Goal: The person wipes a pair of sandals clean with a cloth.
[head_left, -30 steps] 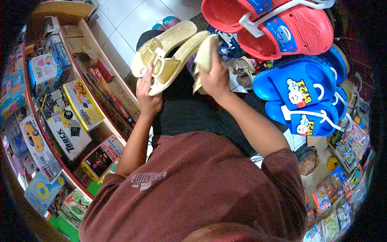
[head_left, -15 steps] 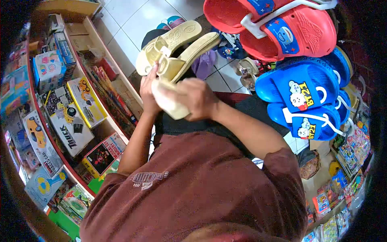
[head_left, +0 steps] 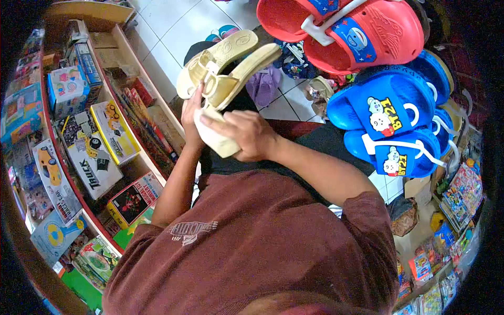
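Observation:
A pair of beige sandals (head_left: pixel 231 86) is held up in front of me, soles side by side, straps joined by a white hanger piece. My left hand (head_left: pixel 192 122) is closed on the sandals at their near end, one finger reaching up along the strap. Right below them, my right hand (head_left: pixel 253 135) grips a cream, flat, folded-looking cloth (head_left: pixel 214 132), its index finger stretched along the top. The cloth overlaps the left hand's palm and the sandals' lower end in this view.
Red clogs (head_left: pixel 367 39) and blue slippers (head_left: pixel 388 107) hang on white hangers at my right. Shelves with boxed toys (head_left: pixel 92 152) run along my left. Purple sandals (head_left: pixel 264 85) and other footwear lie beyond, by the white tiled floor (head_left: pixel 173 23). Packaged toys (head_left: pixel 420 265) fill the lower right.
My right hand and the cream cloth have shifted slightly, and the cloth is less blurred now. The view has turned a little, so the hanging footwear sits further left.

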The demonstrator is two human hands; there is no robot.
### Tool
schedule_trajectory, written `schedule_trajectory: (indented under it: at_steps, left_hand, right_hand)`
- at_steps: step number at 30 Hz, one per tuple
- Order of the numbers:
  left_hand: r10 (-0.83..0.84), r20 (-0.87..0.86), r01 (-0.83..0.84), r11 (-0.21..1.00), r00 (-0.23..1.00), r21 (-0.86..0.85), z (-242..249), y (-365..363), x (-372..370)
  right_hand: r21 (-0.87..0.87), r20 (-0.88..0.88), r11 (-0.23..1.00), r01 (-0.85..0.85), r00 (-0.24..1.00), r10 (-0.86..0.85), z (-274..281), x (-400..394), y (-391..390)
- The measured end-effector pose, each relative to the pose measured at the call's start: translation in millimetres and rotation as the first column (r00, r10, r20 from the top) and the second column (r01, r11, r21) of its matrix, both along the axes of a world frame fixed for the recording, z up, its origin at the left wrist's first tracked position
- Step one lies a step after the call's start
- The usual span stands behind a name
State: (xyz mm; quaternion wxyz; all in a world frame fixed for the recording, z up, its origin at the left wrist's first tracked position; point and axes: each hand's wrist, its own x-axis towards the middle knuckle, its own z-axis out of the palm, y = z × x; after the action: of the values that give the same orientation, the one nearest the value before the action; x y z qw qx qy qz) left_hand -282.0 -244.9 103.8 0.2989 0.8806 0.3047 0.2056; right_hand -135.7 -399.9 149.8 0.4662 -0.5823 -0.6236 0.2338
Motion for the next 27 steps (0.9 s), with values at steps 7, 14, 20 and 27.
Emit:
schedule_trajectory:
  at_steps: [7, 14, 20, 27]
  left_hand:
    - [-0.056, 0.006, 0.054, 0.987, 0.998, 0.15, 17.3, -10.6, 7.9]
    - [-0.06, -0.231, 0.119, 0.961, 0.971, 0.251, 63.0, -22.8, 17.0]
    - [-0.079, -0.581, 0.203, 0.967, 0.81, 0.151, 113.2, -43.2, 35.9]
    - [-0.215, -0.709, 0.269, 0.962, 0.672, -0.037, 128.2, -74.5, 33.6]
  right_hand:
    - [-0.087, -0.381, 0.842, 0.532, 0.763, -0.521, -9.8, 43.0, 3.7]
    - [-0.242, -0.784, 0.871, 0.427, 0.442, -0.435, -38.8, 48.2, 21.6]
    - [-0.443, -0.887, 0.89, 0.105, 0.097, -0.452, -60.5, 56.2, 18.1]
    - [-0.205, -0.859, 0.936, 0.286, 0.406, -0.312, -81.8, 58.4, 24.2]
